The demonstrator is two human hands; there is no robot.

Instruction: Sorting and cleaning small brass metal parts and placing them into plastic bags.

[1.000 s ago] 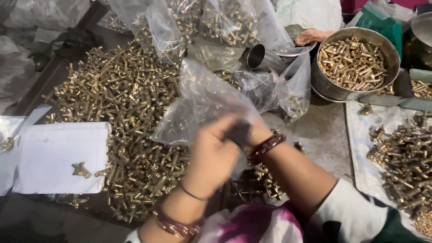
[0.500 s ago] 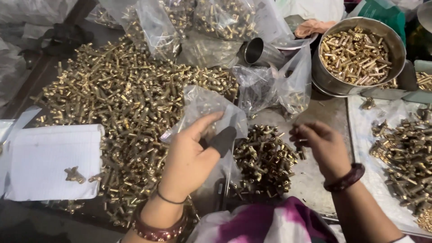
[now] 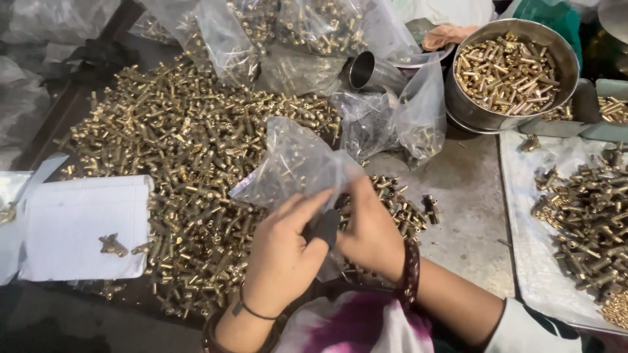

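My left hand (image 3: 280, 256) and my right hand (image 3: 370, 230) meet at the mouth of a clear plastic bag (image 3: 294, 163), both pinching its lower edge. A small dark object (image 3: 325, 227) sits between the two hands; what it is I cannot tell. The bag lies over a small heap of brass fittings (image 3: 399, 206) on the grey tabletop. To the left spreads a large pile of the same brass fittings (image 3: 176, 157).
A steel bowl (image 3: 504, 114) of brass parts stands at the back right, with a small steel cup (image 3: 366, 70) beside it. Filled clear bags (image 3: 275, 26) lie along the back. White paper (image 3: 78, 225) sits left; a tray of parts (image 3: 589, 209) right.
My right hand has swung back from the right side of the table to the bag's mouth and joined my left hand there. The camera has shifted slightly.
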